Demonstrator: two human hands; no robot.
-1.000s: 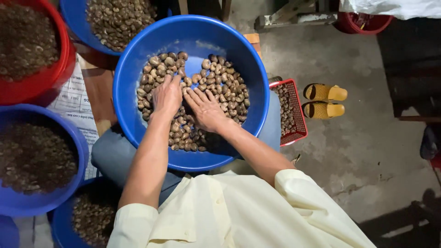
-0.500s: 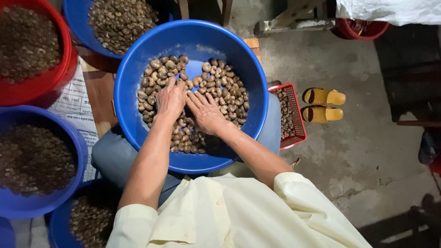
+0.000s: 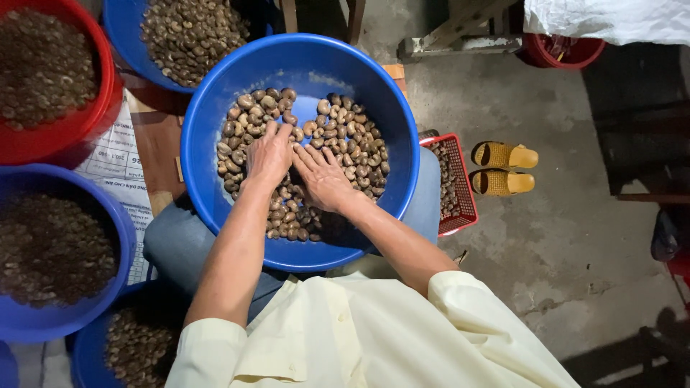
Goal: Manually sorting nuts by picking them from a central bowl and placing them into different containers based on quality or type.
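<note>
Left hand [image 3: 267,156]: we see it lying palm down on the nuts [image 3: 352,147], fingers spread, gripping nothing.
Right hand [image 3: 323,176]: flat beside the left, thumbs nearly touching, fingers fanned out.
Nuts: a brown heap in the blue basin [image 3: 215,108] on our lap.
Around us: a red bowl [image 3: 100,93] and further blue bowls at left, a red basket [image 3: 467,194] and yellow sandals [image 3: 503,167] on the floor at right.

I see a big round blue basin [image 3: 215,179] resting on the lap, tilted a little. Inside lie many brown cashew nuts [image 3: 352,144], spread loosely over the bottom, with a bare blue patch near the far wall. Both hands press flat on them.
</note>
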